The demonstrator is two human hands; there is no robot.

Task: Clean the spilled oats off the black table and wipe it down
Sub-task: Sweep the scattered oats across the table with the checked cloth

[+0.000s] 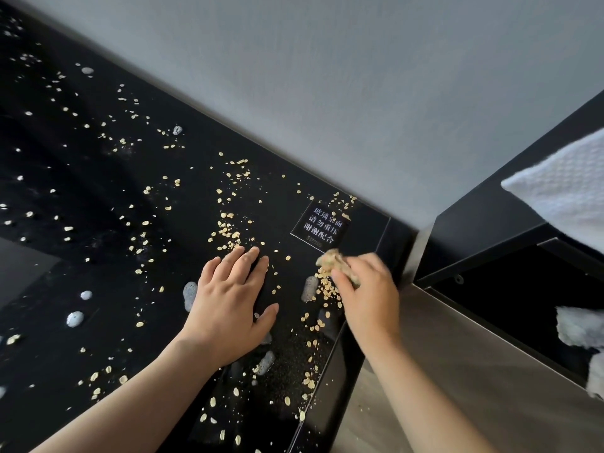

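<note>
- Oats [228, 230]: pale beige flakes scattered over most of the black table [98, 178], which is glossy.
- Densest band starts right at the tips of the left fingers [243, 259] and runs away from them toward the wall [327, 76].
- A second trail lies under and just behind the right fingers [343, 281], along the table's right edge. Fine crumbs are mixed in there.
- Thinner scatter lies far out to the left of both hands, and more flakes sit beside the left forearm.
- Left hand [228, 308]: palm down, flat on the table, fingers straight and slightly spread, holding nothing.
- Right hand [369, 299]: motion-blurred, fingers curled round a beige clump [331, 261] that sticks out past the fingertips. It looks flake-covered; can't tell whether it's oats only or a wad with oats stuck on.
- Grey-white foam blobs [189, 295]: one sits against the outer side of the left hand, one between the left thumb and the right fingers, and one beside the left wrist. Several more lie well off to the left.
- Label [318, 225]: black square with white Chinese text, stuck to the table just beyond the right fingertips, with a few flakes on it.
- To the right of the right hand the table ends. Next comes a brushed steel surface [457, 371], then an open black compartment [510, 299] with crumpled white paper [578, 325] inside.
- White towel [568, 197]: textured, far right, above that compartment.
</note>
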